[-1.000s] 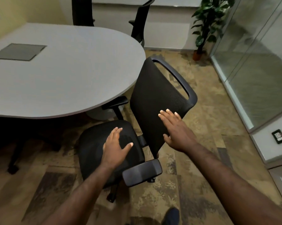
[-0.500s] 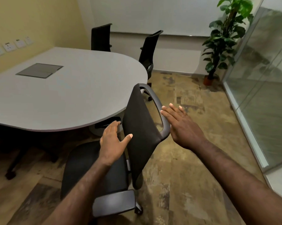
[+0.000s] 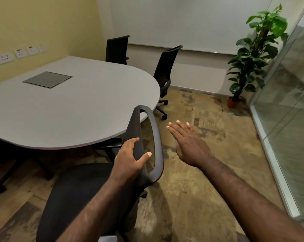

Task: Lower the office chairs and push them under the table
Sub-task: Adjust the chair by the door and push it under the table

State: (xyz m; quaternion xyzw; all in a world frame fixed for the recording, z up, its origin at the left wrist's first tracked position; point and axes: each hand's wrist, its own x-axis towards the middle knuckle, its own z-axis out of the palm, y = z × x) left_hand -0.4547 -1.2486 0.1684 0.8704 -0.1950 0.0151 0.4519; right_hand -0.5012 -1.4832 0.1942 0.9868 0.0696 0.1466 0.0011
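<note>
A black mesh office chair (image 3: 77,193) stands just in front of me at the rounded end of the grey table (image 3: 74,109), its backrest edge-on to me. My left hand (image 3: 130,159) wraps the backrest edge, fingers on the front face and thumb on the rear. My right hand (image 3: 188,142) hovers flat and open to the right of the backrest, apart from it. Two more black chairs stand at the table's far side: one behind it (image 3: 117,49), one at its far right end (image 3: 165,74).
A potted plant (image 3: 252,55) stands in the far right corner. A glass partition (image 3: 287,110) runs along the right. Wall sockets (image 3: 20,53) line the yellow wall on the left. Patterned carpet (image 3: 209,119) lies between the chairs and the glass.
The chair has swivelled so its backrest now faces me edge-on. My left hand rose from above the seat onto the backrest and closed on it. My right hand came off the backrest.
</note>
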